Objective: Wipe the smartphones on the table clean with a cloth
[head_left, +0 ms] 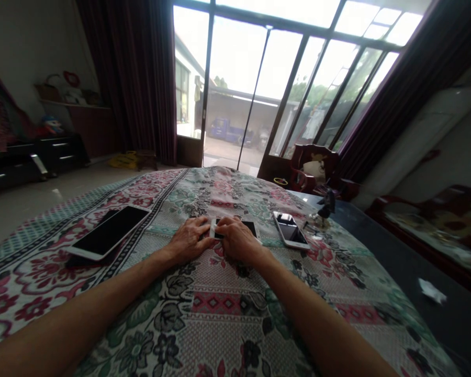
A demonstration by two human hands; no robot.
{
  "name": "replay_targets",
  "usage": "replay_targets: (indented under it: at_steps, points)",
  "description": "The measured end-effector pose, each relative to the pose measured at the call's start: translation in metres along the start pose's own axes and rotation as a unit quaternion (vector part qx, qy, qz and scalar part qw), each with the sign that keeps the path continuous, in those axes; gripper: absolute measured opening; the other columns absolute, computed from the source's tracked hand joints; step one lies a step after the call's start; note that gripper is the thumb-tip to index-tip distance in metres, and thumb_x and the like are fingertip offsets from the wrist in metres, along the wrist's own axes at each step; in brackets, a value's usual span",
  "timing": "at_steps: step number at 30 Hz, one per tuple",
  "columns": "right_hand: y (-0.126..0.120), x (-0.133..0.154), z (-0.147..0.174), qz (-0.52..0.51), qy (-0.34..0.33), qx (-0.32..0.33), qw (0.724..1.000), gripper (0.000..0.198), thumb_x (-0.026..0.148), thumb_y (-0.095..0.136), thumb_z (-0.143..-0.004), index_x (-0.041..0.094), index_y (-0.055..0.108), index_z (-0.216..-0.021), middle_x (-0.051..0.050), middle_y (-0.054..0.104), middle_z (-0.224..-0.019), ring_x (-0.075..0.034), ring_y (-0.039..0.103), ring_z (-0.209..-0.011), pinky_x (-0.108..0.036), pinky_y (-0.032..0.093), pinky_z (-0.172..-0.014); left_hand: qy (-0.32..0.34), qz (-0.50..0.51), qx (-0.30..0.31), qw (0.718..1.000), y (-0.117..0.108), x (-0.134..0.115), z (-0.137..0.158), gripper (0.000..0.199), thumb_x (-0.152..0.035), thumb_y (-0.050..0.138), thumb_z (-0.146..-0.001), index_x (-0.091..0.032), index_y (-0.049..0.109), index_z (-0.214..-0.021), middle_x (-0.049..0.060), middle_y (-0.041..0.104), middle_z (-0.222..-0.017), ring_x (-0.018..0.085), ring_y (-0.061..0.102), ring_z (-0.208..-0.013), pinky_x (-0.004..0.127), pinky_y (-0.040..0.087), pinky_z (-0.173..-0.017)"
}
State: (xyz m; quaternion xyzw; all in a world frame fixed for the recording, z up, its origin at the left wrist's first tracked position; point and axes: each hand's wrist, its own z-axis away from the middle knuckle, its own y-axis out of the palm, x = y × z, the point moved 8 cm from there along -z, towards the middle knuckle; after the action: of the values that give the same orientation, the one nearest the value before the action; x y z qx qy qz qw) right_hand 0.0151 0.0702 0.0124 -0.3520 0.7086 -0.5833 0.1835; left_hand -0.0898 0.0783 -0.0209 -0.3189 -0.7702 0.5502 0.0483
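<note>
At the centre of the head view, middle phone (249, 227): lies flat on the patterned tablecloth (220, 327), dark screen showing, its left part half covered by the right hand (237, 238).
Right fingers: bent and close together over the screen; cannot tell whether they pinch anything.
Left hand (188, 238): palm down just left of the phone, thumb and forefinger apart, seemingly holding nothing; contact unclear.
Left of frame, large phone (112, 233): on a dark flat item (76, 261), untouched.
Right of centre, other phone (291, 230): face up, untouched.
Work at the phone: probably fingering its left end.
Next touch: would call for light pressure and steadying, lest it slide on the cloth.
</note>
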Motion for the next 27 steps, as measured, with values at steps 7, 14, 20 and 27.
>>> replay_targets:
  at_steps: [7, 14, 20, 27]
  points:
    - [-0.003, 0.009, 0.011, -0.031, -0.006, 0.061, 0.998, 0.024, 0.005, 0.055, -0.078, 0.021, 0.073, -0.084, -0.006, 0.067, -0.104, -0.017, 0.057, -0.091, -0.028, 0.040, -0.080, -0.026, -0.004, -0.004, 1.000, 0.000, 0.001, 0.001, 0.045, -0.040, 0.053, -0.086, -0.019, 0.056, -0.126, 0.012, 0.054, -0.139, 0.029, 0.050, -0.125, 0.046, 0.038, -0.107]
    - [-0.010, -0.058, 0.014, 0.031, 0.143, 0.014, 0.989, 0.031, 0.004, 0.050, -0.079, 0.020, 0.074, -0.091, -0.009, 0.067, -0.103, -0.020, 0.058, -0.091, -0.030, 0.039, -0.079, -0.016, 0.006, 0.009, 1.000, 0.003, -0.001, 0.001, 0.041, -0.039, 0.053, -0.086, -0.019, 0.060, -0.121, 0.012, 0.052, -0.140, 0.031, 0.048, -0.126, 0.047, 0.038, -0.106]
    - [-0.006, -0.058, 0.014, 0.068, 0.157, -0.036, 0.985, 0.036, 0.004, 0.044, -0.084, 0.018, 0.069, -0.105, -0.012, 0.064, -0.109, -0.023, 0.053, -0.098, -0.033, 0.038, -0.084, -0.011, 0.005, 0.011, 1.000, 0.000, -0.005, 0.001, 0.041, -0.034, 0.052, -0.087, -0.018, 0.060, -0.124, 0.013, 0.053, -0.141, 0.031, 0.048, -0.126, 0.050, 0.037, -0.106]
    - [0.008, 0.009, 0.006, 0.030, 0.044, -0.019, 0.998, 0.035, 0.011, 0.057, -0.081, 0.017, 0.065, -0.114, -0.011, 0.062, -0.116, -0.024, 0.050, -0.107, -0.034, 0.039, -0.090, 0.001, 0.006, -0.020, 1.000, -0.006, -0.010, 0.002, 0.038, -0.034, 0.054, -0.086, -0.015, 0.062, -0.118, 0.014, 0.060, -0.131, 0.029, 0.054, -0.121, 0.045, 0.040, -0.105]
